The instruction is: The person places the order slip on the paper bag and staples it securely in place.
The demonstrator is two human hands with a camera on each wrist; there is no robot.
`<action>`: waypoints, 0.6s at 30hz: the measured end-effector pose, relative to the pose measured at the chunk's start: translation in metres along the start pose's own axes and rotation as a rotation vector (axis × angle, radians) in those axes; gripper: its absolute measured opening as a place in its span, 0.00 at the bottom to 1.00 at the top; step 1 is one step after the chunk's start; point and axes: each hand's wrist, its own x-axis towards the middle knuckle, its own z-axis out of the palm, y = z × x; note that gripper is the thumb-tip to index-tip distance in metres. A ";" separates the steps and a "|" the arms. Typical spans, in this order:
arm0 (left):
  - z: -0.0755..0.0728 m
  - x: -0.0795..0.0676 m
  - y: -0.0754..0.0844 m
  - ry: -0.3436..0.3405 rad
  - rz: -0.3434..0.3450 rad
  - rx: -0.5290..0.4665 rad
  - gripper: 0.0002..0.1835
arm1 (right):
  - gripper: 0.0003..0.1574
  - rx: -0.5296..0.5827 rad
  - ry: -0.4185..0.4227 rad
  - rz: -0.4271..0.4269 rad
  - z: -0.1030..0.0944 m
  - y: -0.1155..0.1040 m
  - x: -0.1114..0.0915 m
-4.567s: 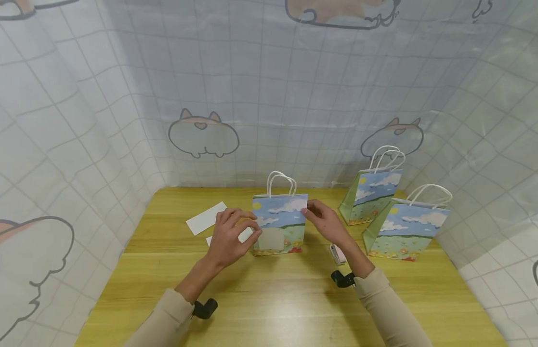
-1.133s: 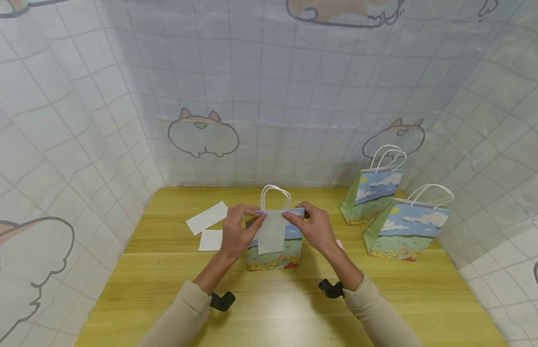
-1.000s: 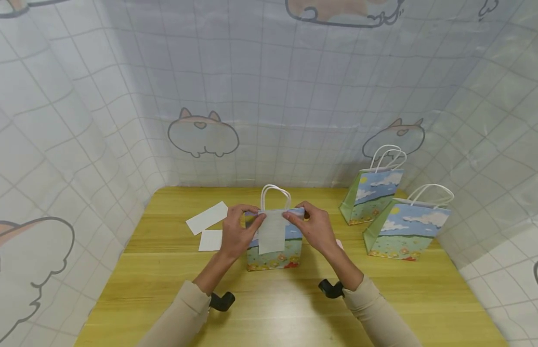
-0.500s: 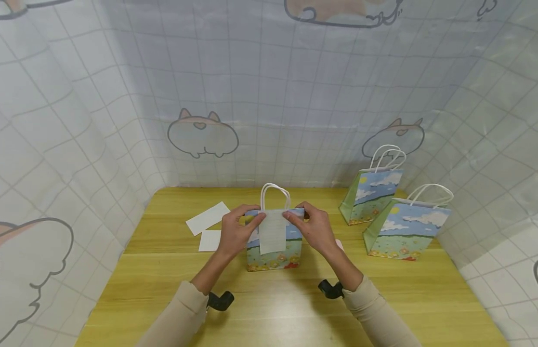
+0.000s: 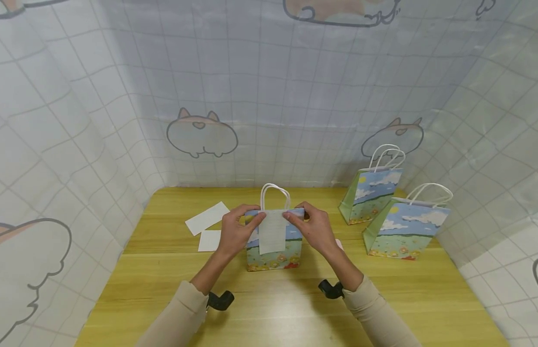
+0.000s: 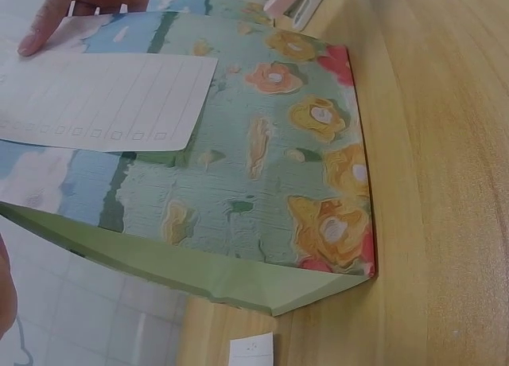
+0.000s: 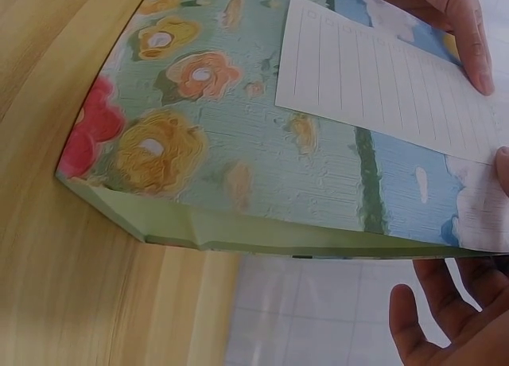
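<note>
A paper gift bag (image 5: 293, 250) with a sky-and-flower print stands upright in the middle of the table, its white twisted handles (image 5: 275, 187) upward. Over its front hangs a lined checklist sheet (image 5: 272, 233), its upper end at the bag's top edge. My left hand (image 5: 236, 232) pinches the bag's rim at the sheet's upper left corner, thumb in front. On the other side my right hand (image 5: 313, 228) does likewise, thumb on the upper right corner. Both wrist views show the sheet's ruled lines and small boxes; its lower end lies loose against the bag.
Two matching gift bags, one farther back (image 5: 377, 193) and one nearer (image 5: 409, 229), stand at the right. White paper pieces (image 5: 206, 218) lie at the left. A small pink-and-grey stapler-like tool (image 6: 298, 1) lies right of the bag, mostly behind my right wrist in the head view.
Since the earliest frame, the bag has come nearer, the sheet has risen from its lower front to the top edge, and both hands have closed on the rim. Over the last second, almost nothing moves.
</note>
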 end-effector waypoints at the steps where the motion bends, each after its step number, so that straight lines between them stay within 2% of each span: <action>1: 0.000 0.000 0.000 -0.001 -0.003 0.002 0.08 | 0.25 0.002 0.000 0.000 0.000 0.000 0.000; 5: 0.000 0.000 -0.001 -0.007 -0.007 -0.004 0.08 | 0.24 0.003 0.002 -0.002 0.000 -0.001 -0.001; 12: 0.005 -0.004 -0.029 -0.016 -0.024 0.002 0.09 | 0.24 -0.004 0.003 -0.003 0.000 0.001 -0.002; 18: 0.005 -0.005 -0.034 -0.014 -0.007 -0.007 0.10 | 0.24 -0.004 -0.004 -0.009 -0.002 0.002 -0.003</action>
